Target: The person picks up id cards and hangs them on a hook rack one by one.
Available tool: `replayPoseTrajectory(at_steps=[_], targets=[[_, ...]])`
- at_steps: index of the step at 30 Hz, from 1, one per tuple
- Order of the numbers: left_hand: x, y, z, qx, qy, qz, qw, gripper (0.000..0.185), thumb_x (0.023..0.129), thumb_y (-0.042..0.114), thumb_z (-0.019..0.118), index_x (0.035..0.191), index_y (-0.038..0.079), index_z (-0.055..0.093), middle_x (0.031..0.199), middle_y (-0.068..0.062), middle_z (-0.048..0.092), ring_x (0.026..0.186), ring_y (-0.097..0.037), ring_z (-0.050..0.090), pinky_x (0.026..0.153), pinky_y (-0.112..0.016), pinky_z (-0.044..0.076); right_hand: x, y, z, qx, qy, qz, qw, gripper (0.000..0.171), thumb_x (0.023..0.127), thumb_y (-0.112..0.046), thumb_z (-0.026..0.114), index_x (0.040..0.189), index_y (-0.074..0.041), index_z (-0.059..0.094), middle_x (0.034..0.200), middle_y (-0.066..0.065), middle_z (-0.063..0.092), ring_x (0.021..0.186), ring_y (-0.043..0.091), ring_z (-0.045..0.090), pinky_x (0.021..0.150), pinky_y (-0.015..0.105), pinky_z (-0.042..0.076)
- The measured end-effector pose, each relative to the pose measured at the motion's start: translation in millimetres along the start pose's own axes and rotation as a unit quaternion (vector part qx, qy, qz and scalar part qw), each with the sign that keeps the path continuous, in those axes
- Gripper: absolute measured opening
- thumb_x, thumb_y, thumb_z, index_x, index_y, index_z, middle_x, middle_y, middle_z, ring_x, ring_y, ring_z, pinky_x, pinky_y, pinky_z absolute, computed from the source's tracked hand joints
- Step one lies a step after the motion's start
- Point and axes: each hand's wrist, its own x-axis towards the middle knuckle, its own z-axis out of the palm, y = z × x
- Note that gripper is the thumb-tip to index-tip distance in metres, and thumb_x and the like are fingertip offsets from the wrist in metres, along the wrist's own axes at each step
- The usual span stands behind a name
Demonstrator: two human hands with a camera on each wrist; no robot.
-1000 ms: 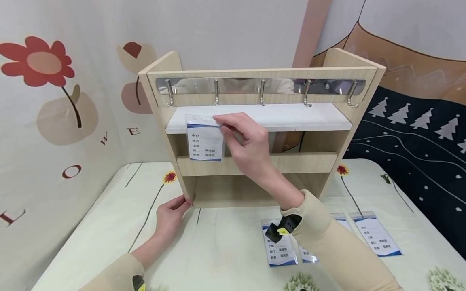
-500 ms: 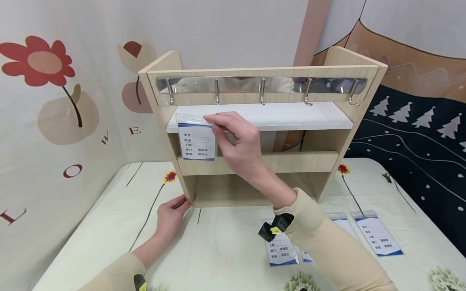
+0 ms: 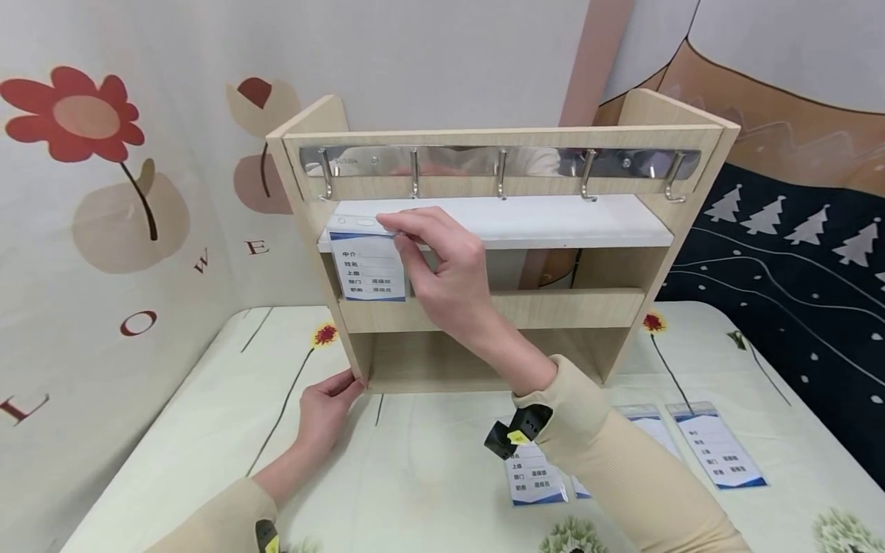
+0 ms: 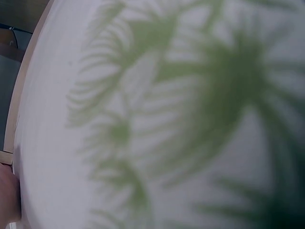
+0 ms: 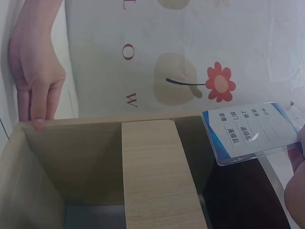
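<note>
At lower left of the head view, the left hand (image 3: 325, 407) rests on the flowered tablecloth (image 3: 207, 430), straight fingertips touching the bottom left corner of a wooden shelf unit (image 3: 498, 307). Left of centre, a clear badge holder (image 3: 366, 261) hangs long side vertical just under the leftmost hook (image 3: 325, 180), its top right corner pinched between thumb and forefinger of the right hand (image 3: 449, 276), which is the nearer hand. A white shelf board (image 3: 553, 219) juts out behind the badge; three more badges (image 3: 719, 449) lie at lower right.
</note>
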Motion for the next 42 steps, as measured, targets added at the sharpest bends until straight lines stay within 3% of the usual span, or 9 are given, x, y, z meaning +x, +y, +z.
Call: replayPoseTrajectory(at_steps=[7,17,28,42], targets=[[-0.3,-0.5,2.4,-0.003,0.003,0.0,1.0,0.035,0.099,0.011,0.07,0.131,-0.002,0.068,0.124,-0.021,0.068,0.116,-0.026,0.066,0.079,-0.009,0.05,2,2,3,-0.005,0.007,-0.005,1.0,0.02,0.095,0.011,0.063,0.112,0.008,0.073,0.105,0.017,0.073,0.097,0.021,0.067,0.073,0.026,0.052],[0.2,0.0,2.9,-0.004,0.004,0.002,1.0,0.034,0.099,0.01,0.07,0.13,-0.003,0.068,0.122,-0.021,0.069,0.114,-0.024,0.066,0.079,-0.01,0.051,8,4,13,0.002,0.008,-0.014,1.0,0.02,0.096,0.009,0.063,0.112,0.008,0.073,0.108,0.017,0.074,0.1,0.021,0.066,0.08,0.029,0.053],[0.8,-3.7,0.8,-0.007,0.004,0.011,0.9999,0.034,0.098,0.011,0.07,0.13,-0.003,0.068,0.122,-0.021,0.069,0.116,-0.026,0.066,0.08,-0.009,0.05,6,2,30,0.006,0.0,0.006,1.0,0.021,0.097,0.008,0.062,0.115,0.008,0.073,0.111,0.018,0.072,0.106,0.02,0.066,0.084,0.024,0.054],[1.0,-3.4,1.5,-0.014,0.003,0.011,0.9998,0.034,0.098,0.011,0.071,0.129,-0.001,0.069,0.122,-0.02,0.069,0.114,-0.021,0.066,0.08,-0.009,0.05,15,-1,37,0.004,0.04,-0.026,0.999,0.02,0.1,0.006,0.058,0.113,0.008,0.074,0.106,0.016,0.073,0.101,0.02,0.065,0.08,0.025,0.054]])
